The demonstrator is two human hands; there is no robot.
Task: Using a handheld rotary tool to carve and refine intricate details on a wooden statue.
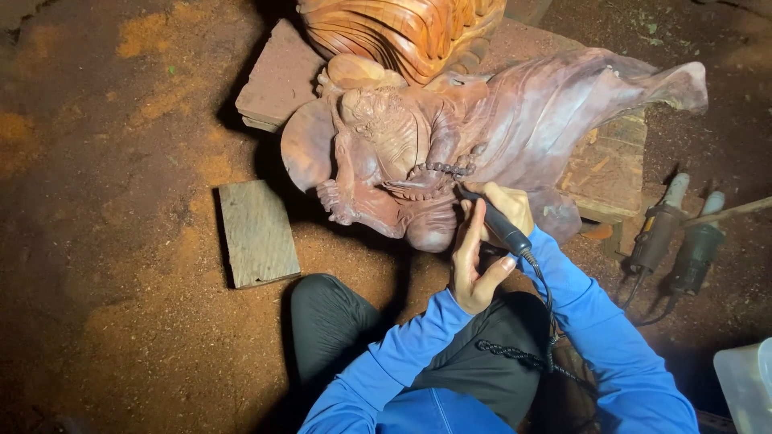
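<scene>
The carved wooden figure [418, 153] lies on its side across the upper middle of the frame, its long axis running left to right, propped on wooden blocks [607, 173] above the sawdust-covered floor [121, 241]. The right hand [507, 207] grips a black rotary carving handpiece [500, 227] like a pen, its axis slanting from lower right to upper left, the tip touching the figure's lower edge just below a carved bead string. The left hand [470, 261] wraps loosely beside it, thumb steadying the tool body. The bit itself is too small to make out, and 2 power tools [675, 233] at the right sit in shadow.
</scene>
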